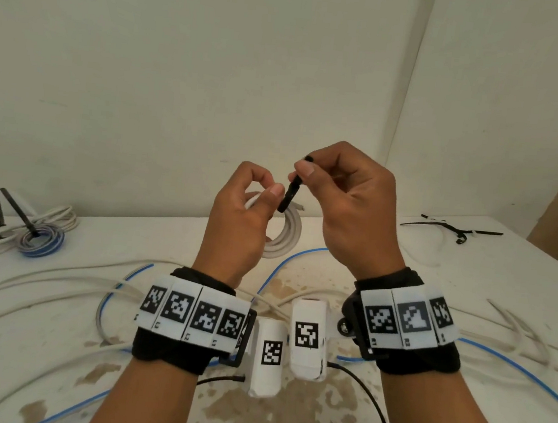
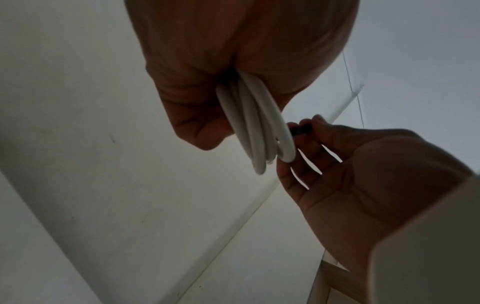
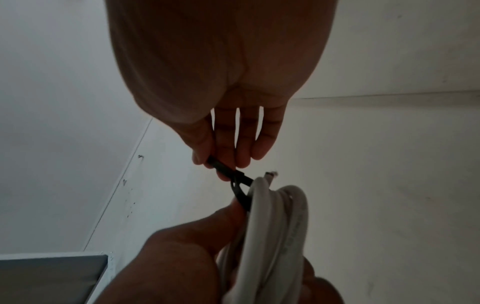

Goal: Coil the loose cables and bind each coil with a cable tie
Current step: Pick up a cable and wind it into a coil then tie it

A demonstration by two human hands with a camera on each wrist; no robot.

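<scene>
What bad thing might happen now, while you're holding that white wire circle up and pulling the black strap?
1. The left hand alone grips the white coil; if that grip loosens, the loops may spring apart.
2. The right hand only pinches the black cable tie with its fingertips, so the tie might slip out.
3. The coil's cut end pokes out beside the tie and may end up outside the binding.

The head view looks forward and down from above onto both raised hands, with the table (image 1: pixel 50 342) beneath and the walls beyond. Each wrist view sits close under its own palm and faces upward along the fingers toward wall and ceiling. All three share the white coil (image 2: pixel 255 127) and black tie (image 3: pixel 240 186) between the hands.
</scene>
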